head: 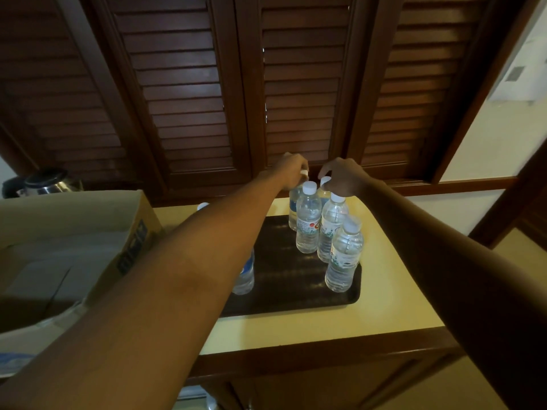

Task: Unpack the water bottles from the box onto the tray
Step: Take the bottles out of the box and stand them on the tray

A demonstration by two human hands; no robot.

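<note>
With my left hand (291, 170) and right hand (340, 176) each pinching the cap of a water bottle at the tray's (284, 279) far edge, I seem to be setting these two down, after which I must release and reach back to the box (88, 226) left of the tray.

I count six water bottles (308, 221), one tray (284, 279), one box (130, 232), one kettle (48, 182).
</note>
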